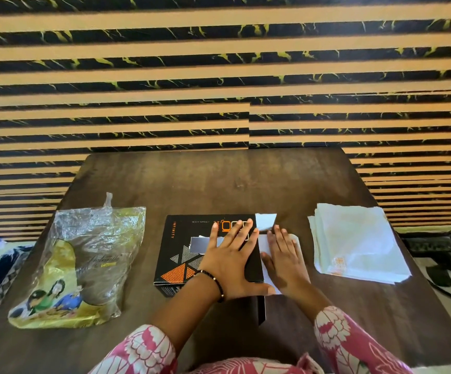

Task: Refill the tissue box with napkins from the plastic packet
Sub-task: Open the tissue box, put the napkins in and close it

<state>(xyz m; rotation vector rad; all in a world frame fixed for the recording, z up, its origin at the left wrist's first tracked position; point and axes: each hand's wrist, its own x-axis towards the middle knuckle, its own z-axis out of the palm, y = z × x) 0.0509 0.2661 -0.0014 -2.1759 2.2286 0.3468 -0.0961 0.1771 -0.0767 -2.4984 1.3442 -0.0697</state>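
- Table (219,179): dark wood, matte and grainy, flat; everything sits on it, with a striped wall behind.
- Packet (84,265): on the left, well apart from the box. Thin crinkly plastic, clear above and printed yellow below, slumped and looking mostly empty. It should be very light and slippery, likely best pinched at its open far end.
- Napkins (359,244): a loose white stack on the right, near the box but not touching it. Soft, thin paper with slightly fanned edges. I'd judge them light and floppy and apt to slide apart, so they should be lifted as a stack, squeezed from both sides.
- Box (189,252): centre, black card with orange and grey triangles and a slot on top. Stiff but light, so it would skid if pushed. Its right end flaps look open, white inside; one flap (265,221) stands up at the far right corner.
- Left hand (232,255): flat, fingers spread wide, pressing on the box top and steadying it, gripping nothing.
- Right hand (283,255): flat and open just beside the box's right end, on a white flap or sheet; I cannot tell which.
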